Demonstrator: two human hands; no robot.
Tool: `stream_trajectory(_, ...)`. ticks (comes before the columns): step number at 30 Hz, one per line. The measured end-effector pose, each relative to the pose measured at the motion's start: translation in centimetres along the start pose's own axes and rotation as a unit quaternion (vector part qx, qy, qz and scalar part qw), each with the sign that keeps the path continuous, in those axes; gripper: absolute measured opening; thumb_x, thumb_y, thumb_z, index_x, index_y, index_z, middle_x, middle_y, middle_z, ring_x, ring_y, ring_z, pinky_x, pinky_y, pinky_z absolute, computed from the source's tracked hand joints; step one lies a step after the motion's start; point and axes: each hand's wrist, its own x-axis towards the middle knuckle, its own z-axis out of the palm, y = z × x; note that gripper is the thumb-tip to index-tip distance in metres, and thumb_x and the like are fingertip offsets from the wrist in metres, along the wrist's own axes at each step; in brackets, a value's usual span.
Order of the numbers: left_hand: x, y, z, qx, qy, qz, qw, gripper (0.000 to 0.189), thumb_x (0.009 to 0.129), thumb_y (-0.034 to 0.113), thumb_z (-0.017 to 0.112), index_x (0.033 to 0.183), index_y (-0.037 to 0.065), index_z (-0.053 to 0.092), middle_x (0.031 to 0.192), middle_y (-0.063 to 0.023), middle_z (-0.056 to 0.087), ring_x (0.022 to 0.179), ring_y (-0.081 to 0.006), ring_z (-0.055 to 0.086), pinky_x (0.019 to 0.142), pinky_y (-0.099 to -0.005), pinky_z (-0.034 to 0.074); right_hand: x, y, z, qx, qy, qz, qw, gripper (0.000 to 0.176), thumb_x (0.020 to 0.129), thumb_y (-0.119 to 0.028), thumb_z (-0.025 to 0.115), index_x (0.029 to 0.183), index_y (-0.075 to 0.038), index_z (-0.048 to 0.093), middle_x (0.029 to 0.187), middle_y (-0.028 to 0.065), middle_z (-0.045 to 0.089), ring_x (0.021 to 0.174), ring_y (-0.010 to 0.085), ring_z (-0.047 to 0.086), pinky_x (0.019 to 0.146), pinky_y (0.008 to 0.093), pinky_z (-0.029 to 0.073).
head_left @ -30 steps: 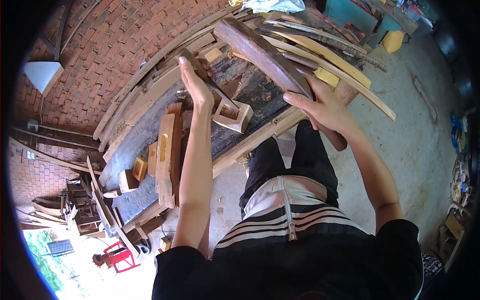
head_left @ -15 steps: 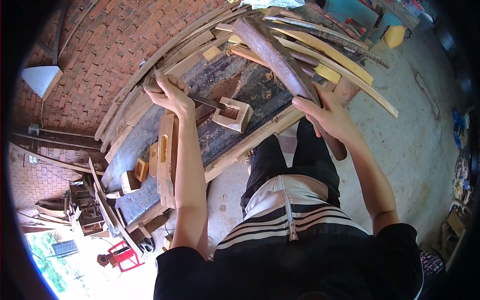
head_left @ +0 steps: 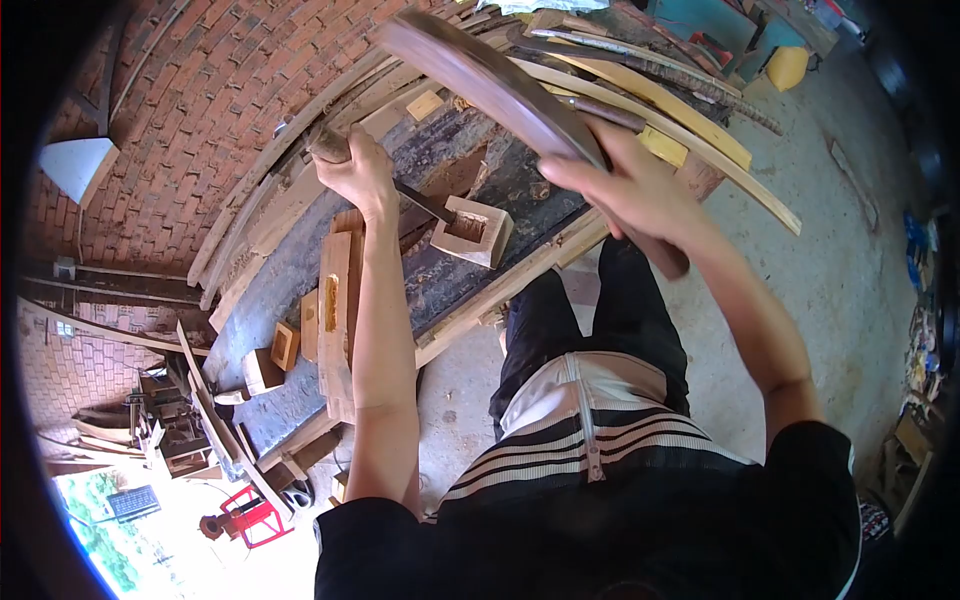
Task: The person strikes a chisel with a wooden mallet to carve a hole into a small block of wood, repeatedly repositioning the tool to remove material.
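Observation:
My left hand is closed round a chisel, whose wooden handle end sticks out above the fist. The dark blade slants down to the right, its tip inside the square hollow of a small pale wooden block on the bench. In my right hand, fingers wrapped round it, is a long, thick wooden mallet, slightly blurred. Its far end is raised above and to the right of the chisel handle, apart from it in the picture.
The dark workbench carries a slotted timber, small blocks and wood shavings. Long curved strips lie along its right end. A brick wall stands behind, and a red stool frame stands at lower left.
The mallet has swung left towards the chisel handle, with my right hand moving left and slightly up. My left hand sits slightly further right, and more of the chisel handle shows.

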Motion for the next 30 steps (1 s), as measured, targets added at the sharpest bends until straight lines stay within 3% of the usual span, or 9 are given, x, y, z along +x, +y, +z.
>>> stream_trajectory(5,-0.9,0.4,0.1,0.003,-0.02,0.005,1.0,0.016,0.083,0.0,0.059,0.083,0.006,0.044,0.055,-0.0047,0.054,0.039,-0.0098,0.049,0.033,-0.0261,0.038,8.5,-6.2,1.4,-0.092,0.011,-0.198,0.976,0.06,0.09,-0.054,0.065,0.108,0.003,0.061,0.071,0.0062,0.065,0.045,0.014,0.058,0.041,0.0289,0.046)
stream_trajectory(7,-1.2,0.2,0.2,0.014,-0.008,0.013,1.0,0.015,0.082,0.0,0.06,0.084,0.005,0.046,0.058,-0.0052,0.056,0.041,-0.0099,0.05,0.035,-0.0257,0.04,12.0,-7.1,3.4,-0.219,0.12,-0.432,0.866,0.06,0.089,-0.053,0.066,0.108,0.003,0.062,0.069,0.0106,0.065,0.045,0.0172,0.06,0.042,0.033,0.049)
stream_trajectory(10,-1.2,-0.7,0.0,0.007,0.01,0.088,0.996,0.017,0.083,0.001,0.063,0.087,0.004,0.047,0.064,-0.0036,0.056,0.047,-0.0089,0.051,0.04,-0.0253,0.042,10.3,-10.2,3.9,-0.366,-0.122,-0.095,0.918,0.053,0.092,-0.048,0.066,0.113,0.001,0.062,0.078,0.0109,0.068,0.069,0.0212,0.067,0.069,0.0386,0.056)
stream_trajectory(13,-2.1,0.7,-0.7,-0.024,-0.008,-0.019,1.0,0.016,0.084,0.002,0.064,0.087,0.004,0.048,0.067,-0.0034,0.057,0.055,-0.0094,0.054,0.05,-0.0244,0.046,11.3,-11.1,3.7,-0.395,-0.066,-0.31,0.862,0.057,0.087,-0.048,0.067,0.11,0.004,0.061,0.069,0.0121,0.066,0.045,0.02,0.06,0.042,0.037,0.05)
stream_trajectory(14,-2.3,0.9,-0.8,-0.003,-0.002,-0.037,0.999,0.017,0.083,0.002,0.064,0.086,0.004,0.048,0.072,-0.0035,0.059,0.062,-0.0101,0.056,0.058,-0.0251,0.048,10.8,-11.3,2.8,-0.333,-0.103,-0.182,0.92,0.057,0.088,-0.048,0.066,0.112,0.003,0.061,0.072,0.012,0.068,0.047,0.0195,0.061,0.046,0.037,0.052)
stream_trajectory(18,-1.8,-1.2,-1.0,0.079,-0.012,0.036,0.996,0.016,0.081,0.002,0.065,0.092,0.001,0.053,0.08,-0.0057,0.062,0.072,-0.0128,0.061,0.069,-0.0285,0.05,9.2,-10.3,4.1,-0.353,-0.057,-0.235,0.904,0.052,0.093,-0.044,0.064,0.118,0.002,0.06,0.081,0.0162,0.068,0.075,0.0247,0.068,0.069,0.0397,0.056)
stream_trajectory(21,-2.6,-1.3,-0.7,0.057,-0.021,0.052,0.997,0.029,0.08,0.004,0.066,0.107,-0.003,0.058,0.099,-0.0097,0.065,0.09,-0.0154,0.061,0.086,-0.0289,0.049,9.2,-9.8,3.2,-0.367,-0.155,-0.137,0.907,0.054,0.092,-0.046,0.064,0.119,0.001,0.058,0.077,0.0159,0.066,0.055,0.0244,0.065,0.051,0.0362,0.053)
stream_trajectory(27,-2.2,0.8,-1.9,-0.036,0.048,-0.002,0.998,0.01,0.086,-0.002,0.059,0.094,0.003,0.055,0.067,-0.0044,0.058,0.045,-0.0081,0.048,0.04,-0.024,0.039,4.2,-5.0,2.3,-0.155,-0.136,-0.036,0.978,0.062,0.092,-0.05,0.065,0.126,0.001,0.053,0.074,0.0052,0.06,0.042,0.0114,0.05,0.04,0.0275,0.043)
stream_trajectory(30,-0.4,1.3,-4.2,-0.027,0.115,-0.112,0.987,0.019,0.092,0.014,0.067,0.08,0.006,0.055,0.06,0.0004,0.049,0.045,-0.0087,0.044,0.04,-0.0249,0.04,1.1,-1.6,1.3,-0.105,-0.089,-0.05,0.989,0.065,0.091,-0.047,0.066,0.131,0.002,0.051,0.077,0.0089,0.061,0.042,0.0137,0.053,0.04,0.029,0.044)
